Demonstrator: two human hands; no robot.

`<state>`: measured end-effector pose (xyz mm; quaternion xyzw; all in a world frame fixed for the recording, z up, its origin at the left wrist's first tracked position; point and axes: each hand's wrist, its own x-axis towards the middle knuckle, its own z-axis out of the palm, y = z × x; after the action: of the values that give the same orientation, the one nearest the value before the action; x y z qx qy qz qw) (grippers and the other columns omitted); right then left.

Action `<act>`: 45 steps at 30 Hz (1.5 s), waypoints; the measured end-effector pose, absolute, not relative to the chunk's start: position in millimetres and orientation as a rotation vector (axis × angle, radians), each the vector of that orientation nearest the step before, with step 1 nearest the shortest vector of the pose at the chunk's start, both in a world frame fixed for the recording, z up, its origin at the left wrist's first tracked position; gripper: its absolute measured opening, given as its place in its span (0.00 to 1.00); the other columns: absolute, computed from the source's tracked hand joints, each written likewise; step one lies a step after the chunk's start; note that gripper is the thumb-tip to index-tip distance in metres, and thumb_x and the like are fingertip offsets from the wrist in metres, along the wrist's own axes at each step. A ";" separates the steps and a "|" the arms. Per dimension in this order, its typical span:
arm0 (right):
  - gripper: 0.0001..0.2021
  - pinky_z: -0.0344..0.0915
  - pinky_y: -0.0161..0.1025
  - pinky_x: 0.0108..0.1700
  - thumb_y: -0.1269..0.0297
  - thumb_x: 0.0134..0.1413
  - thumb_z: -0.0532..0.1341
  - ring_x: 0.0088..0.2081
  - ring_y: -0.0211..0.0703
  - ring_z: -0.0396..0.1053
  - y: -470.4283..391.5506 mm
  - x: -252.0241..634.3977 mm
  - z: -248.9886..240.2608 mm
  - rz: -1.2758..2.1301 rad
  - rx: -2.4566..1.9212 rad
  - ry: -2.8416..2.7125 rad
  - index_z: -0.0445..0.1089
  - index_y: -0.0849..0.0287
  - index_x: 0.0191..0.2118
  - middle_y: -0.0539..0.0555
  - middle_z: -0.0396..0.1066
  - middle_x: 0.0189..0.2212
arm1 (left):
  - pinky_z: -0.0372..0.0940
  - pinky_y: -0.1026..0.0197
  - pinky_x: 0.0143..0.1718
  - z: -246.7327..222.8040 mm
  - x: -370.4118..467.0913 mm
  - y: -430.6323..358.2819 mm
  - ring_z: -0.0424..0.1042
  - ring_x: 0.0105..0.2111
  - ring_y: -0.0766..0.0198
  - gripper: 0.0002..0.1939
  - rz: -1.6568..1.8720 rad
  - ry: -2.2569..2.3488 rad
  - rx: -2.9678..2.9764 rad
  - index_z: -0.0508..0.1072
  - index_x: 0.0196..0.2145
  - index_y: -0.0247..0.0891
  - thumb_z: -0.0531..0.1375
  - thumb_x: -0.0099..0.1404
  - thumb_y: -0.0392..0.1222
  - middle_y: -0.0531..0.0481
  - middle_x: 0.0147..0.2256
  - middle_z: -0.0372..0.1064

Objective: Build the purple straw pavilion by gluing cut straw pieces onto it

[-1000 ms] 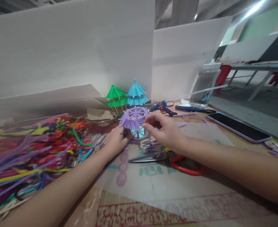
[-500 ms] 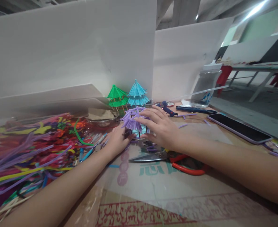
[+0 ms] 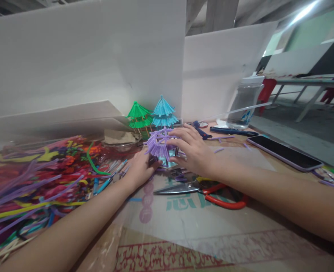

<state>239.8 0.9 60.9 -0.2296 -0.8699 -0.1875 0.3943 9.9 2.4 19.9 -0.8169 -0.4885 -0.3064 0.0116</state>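
Note:
Between my two hands stands a small pavilion model point(image 3: 158, 145) with a purple pipe-cleaner roof and a light blue base. My left hand point(image 3: 141, 168) holds its lower left side, thumb towards the base. My right hand point(image 3: 193, 149) curves round the right side, fingers along the roof edge and thumb lower down; the exact contact is partly hidden. Right behind it are a green pipe-cleaner pavilion point(image 3: 140, 113) and a light blue one point(image 3: 163, 111), each with a two-tier roof. Scissors point(image 3: 180, 187) with red handles lie under my right wrist.
A heap of coloured pipe cleaners point(image 3: 42, 177) covers the left side. Towards the right lie a phone point(image 3: 284, 153), a dark blue cutter-like tool point(image 3: 233, 132) and a dark blue glue gun point(image 3: 201, 130). A clear bottle point(image 3: 244, 104) stands behind them. White boards point(image 3: 84, 64) rise at the back.
The whole view has shifted slightly. My right fingers have moved a little on the purple roof, and more of the light blue base shows beneath it. Both hands stay at the model.

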 end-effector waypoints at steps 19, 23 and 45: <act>0.17 0.54 0.59 0.64 0.58 0.60 0.62 0.56 0.54 0.66 0.7 239.9 62.0 -0.482 -0.510 -2.196 0.68 0.59 0.51 0.61 0.74 0.49 | 0.66 0.56 0.41 19.2 10.0 2.4 0.72 0.39 0.53 0.10 -0.955 -1.479 -2.548 0.73 0.40 0.38 0.60 0.64 0.46 0.46 0.33 0.72; 0.15 0.54 0.58 0.64 0.57 0.62 0.61 0.57 0.54 0.66 0.7 239.1 59.6 -0.497 -0.510 -2.197 0.69 0.59 0.50 0.61 0.73 0.49 | 0.66 0.56 0.40 19.7 10.2 2.9 0.72 0.39 0.53 0.09 -0.950 -1.503 -2.562 0.73 0.37 0.38 0.60 0.64 0.47 0.46 0.32 0.72; 0.18 0.55 0.37 0.27 0.48 0.51 0.64 0.24 0.43 0.68 76.8 338.1 100.3 -0.003 -1.854 -2.331 0.74 0.59 0.23 0.55 0.72 0.19 | 0.62 0.59 0.32 14.3 3.9 9.0 0.68 0.29 0.59 0.21 -1.009 -1.712 -2.535 0.70 0.33 0.38 0.54 0.66 0.60 0.50 0.28 0.68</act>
<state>338.1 76.8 100.3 -0.6205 -0.7800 -0.0010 0.0817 3.9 9.0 14.3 -0.7864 -0.5310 -0.3131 -0.0397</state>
